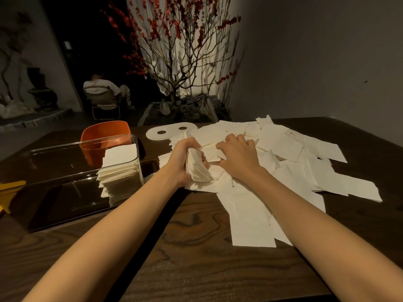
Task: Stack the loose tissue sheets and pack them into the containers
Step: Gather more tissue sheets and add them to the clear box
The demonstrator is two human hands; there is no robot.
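Observation:
Several loose white tissue sheets (290,158) lie scattered over the right half of the dark wooden table (196,258). My left hand (182,160) grips a bunched stack of tissue sheets (197,168) just above the pile. My right hand (238,155) lies on the pile beside it, fingertips curled onto a folded tissue sheet (210,152). A clear rectangular container (65,182) stands at the left with a neat stack of tissues (118,171) in its right end. An orange container (104,136) sits behind it.
A white lid with two holes (168,132) lies at the far edge of the pile. A yellow object (8,190) shows at the left edge. Beyond the table are a planter with red-blossom branches (183,62) and a seated person (104,92).

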